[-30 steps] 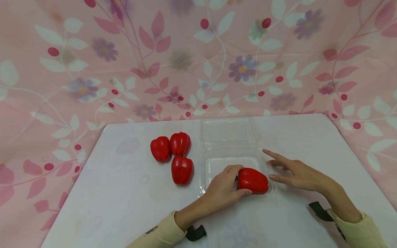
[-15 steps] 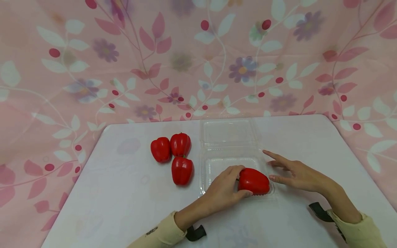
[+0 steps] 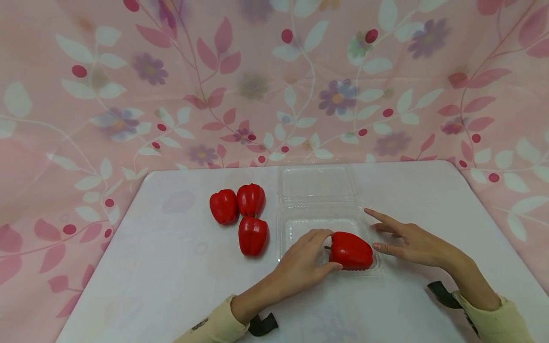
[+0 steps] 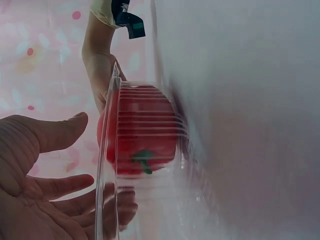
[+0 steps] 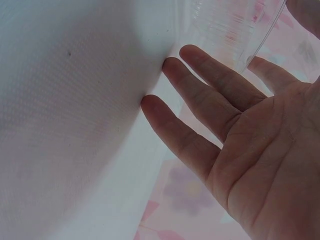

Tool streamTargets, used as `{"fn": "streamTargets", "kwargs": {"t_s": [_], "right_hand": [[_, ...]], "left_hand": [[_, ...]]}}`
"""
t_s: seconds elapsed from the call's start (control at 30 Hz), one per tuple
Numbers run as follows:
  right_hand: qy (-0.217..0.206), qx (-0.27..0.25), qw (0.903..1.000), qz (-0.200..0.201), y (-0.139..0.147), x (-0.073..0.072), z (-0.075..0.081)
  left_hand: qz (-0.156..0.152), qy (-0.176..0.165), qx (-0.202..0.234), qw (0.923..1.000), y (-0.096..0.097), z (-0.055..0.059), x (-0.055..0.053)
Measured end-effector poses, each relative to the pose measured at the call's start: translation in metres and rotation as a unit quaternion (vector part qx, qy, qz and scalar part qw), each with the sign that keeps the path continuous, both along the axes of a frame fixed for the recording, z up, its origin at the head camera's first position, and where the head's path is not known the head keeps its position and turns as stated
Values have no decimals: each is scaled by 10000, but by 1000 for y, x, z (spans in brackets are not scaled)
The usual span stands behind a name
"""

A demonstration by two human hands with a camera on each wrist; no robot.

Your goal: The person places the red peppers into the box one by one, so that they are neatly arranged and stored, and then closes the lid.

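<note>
A red bell pepper (image 3: 351, 251) lies on its side in the front right of a transparent plastic clamshell box (image 3: 300, 228), its green stem pointing left. My left hand (image 3: 296, 267) is at the stem end, thumb and fingers spread around it. In the left wrist view, a gap shows between the left hand (image 4: 35, 175) and the pepper (image 4: 145, 125), which is seen through the ribbed box wall. At the box's right side is my right hand (image 3: 411, 243), fingers extended. The right wrist view shows its fingertips (image 5: 155, 105) at the white tabletop, the palm holding nothing.
Left of the box, three more red bell peppers (image 3: 253, 237) sit close together on the white table (image 3: 180, 267). The box's lid (image 3: 315, 183) lies folded back toward the far edge. Behind the table hangs a pink floral cloth (image 3: 253, 85).
My left hand has loosened from the bell pepper and drawn back slightly to the left, showing more of the stem. The right hand stays in place.
</note>
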State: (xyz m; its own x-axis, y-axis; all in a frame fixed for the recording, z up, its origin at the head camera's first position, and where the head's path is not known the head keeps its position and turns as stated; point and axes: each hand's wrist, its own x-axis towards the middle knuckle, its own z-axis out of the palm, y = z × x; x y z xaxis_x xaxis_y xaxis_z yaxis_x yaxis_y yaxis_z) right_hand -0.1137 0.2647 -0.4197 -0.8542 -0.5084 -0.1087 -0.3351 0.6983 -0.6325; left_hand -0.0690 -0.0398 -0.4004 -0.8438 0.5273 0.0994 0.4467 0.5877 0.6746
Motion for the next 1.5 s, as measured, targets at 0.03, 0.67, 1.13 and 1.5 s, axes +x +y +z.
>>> {"fn": "streamTargets", "kwargs": {"t_s": [0.03, 0.67, 1.13, 1.5], "right_hand": [[-12, -3, 10000, -3, 0, 0, 0], [-33, 46, 10000, 26, 2, 0, -1], [25, -22, 10000, 72, 1, 0, -2], [53, 45, 10000, 60, 1, 0, -1]], "left_hand": [[-28, 17, -20, 10000, -2, 1, 0], [21, -44, 421, 9991, -34, 13, -1], [358, 179, 597, 9974, -62, 12, 0], [584, 272, 745, 9951, -81, 11, 1]]}}
